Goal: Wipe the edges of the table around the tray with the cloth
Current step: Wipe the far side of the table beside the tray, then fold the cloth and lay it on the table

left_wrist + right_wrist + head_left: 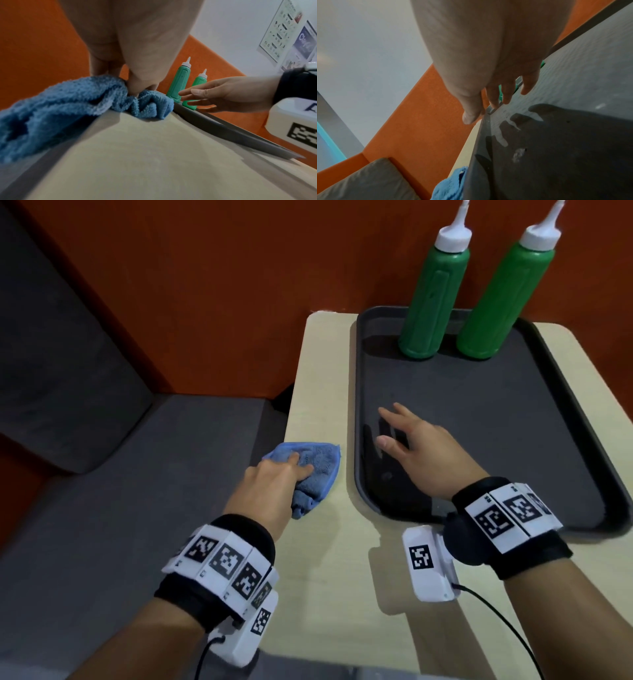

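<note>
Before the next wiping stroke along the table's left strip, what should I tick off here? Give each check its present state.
1. Left hand grips the blue terry cloth: ok.
2. Cloth lies on the beige wooden table, beside the dark plastic tray: ok.
3. Strip ahead of the cloth, toward the orange wall, bare: ok.
4. Right hand open over the tray; whether it presses the tray: cannot tell.
5. Two green squeeze bottles upright at the tray's far end, away from the cloth: ok.
6. Cloth clear of the tray rim: cannot tell.
</note>
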`<state>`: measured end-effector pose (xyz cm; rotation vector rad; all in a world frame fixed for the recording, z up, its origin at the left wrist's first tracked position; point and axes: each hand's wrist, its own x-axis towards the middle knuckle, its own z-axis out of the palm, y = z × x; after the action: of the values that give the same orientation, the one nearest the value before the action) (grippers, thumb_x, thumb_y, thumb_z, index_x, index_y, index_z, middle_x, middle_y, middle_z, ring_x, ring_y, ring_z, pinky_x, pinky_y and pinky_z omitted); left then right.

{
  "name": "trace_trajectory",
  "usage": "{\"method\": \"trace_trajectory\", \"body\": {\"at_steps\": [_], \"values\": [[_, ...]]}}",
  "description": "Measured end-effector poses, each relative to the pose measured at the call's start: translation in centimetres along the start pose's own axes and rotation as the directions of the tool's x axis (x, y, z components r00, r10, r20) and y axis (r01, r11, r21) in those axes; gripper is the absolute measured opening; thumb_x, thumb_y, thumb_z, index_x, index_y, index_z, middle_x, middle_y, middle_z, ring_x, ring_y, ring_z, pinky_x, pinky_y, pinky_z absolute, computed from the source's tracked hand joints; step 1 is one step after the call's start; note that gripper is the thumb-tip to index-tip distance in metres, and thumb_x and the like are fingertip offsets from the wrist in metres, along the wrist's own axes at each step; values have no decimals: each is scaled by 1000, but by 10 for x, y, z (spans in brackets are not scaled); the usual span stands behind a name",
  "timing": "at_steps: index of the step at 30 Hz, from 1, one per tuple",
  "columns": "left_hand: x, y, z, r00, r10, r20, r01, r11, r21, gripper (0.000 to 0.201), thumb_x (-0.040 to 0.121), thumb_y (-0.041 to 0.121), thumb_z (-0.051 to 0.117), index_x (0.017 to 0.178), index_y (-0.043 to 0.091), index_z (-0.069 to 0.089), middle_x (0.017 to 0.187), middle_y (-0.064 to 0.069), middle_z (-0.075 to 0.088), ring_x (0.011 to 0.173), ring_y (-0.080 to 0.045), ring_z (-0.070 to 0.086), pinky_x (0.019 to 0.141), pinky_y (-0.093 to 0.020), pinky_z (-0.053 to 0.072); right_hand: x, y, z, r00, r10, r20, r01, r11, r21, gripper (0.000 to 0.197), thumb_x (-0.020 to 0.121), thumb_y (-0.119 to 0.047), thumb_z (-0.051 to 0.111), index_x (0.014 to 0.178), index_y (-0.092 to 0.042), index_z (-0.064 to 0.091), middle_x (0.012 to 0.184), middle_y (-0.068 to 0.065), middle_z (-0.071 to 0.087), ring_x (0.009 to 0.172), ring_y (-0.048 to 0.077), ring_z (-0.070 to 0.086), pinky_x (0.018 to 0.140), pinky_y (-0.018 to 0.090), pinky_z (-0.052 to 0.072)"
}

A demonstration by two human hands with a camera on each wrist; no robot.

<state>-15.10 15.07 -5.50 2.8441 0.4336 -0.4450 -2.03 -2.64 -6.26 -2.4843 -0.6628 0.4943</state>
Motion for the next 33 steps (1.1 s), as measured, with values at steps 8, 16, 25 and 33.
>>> {"method": "trace_trajectory", "body": {"at_steps": [8,16,25,33], "values": [[-92,3,40,999,21,35,-22,999,27,38,96,20,40,133,29,39,133,4,44,103,-27,59,86,-40,53,-75,-21,19,999,4,-42,-1,997,75,54,99,-39,46,151,-32,30,162,-7,15,148,20,23,116,45,29],[-155,45,57,983,-86,160,52,977,205,37,94,4,43,131,6,46,128,-12,52,107,-24,63,76,-31,51,-165,-28,34,997,69,-45,-66,996,67,53,100,-38,44,151,-30,30,162,-4,16,148,14,20,118,35,23],[-145,156,73,955,193,224,-221,970,106,30,93,5,44,116,4,63,121,-19,62,114,-34,58,64,-38,42,-205,5,15,986,141,-94,-134,988,78,51,100,-35,46,149,-28,35,161,-6,21,146,16,26,116,31,25],[-128,145,68,974,225,27,-139,687,-713,34,86,-5,49,103,18,69,104,-1,69,99,-21,66,76,-22,56,-227,52,-26,989,63,-132,-43,987,152,44,100,-26,46,144,-28,44,156,-5,33,143,9,30,106,11,22]]}}
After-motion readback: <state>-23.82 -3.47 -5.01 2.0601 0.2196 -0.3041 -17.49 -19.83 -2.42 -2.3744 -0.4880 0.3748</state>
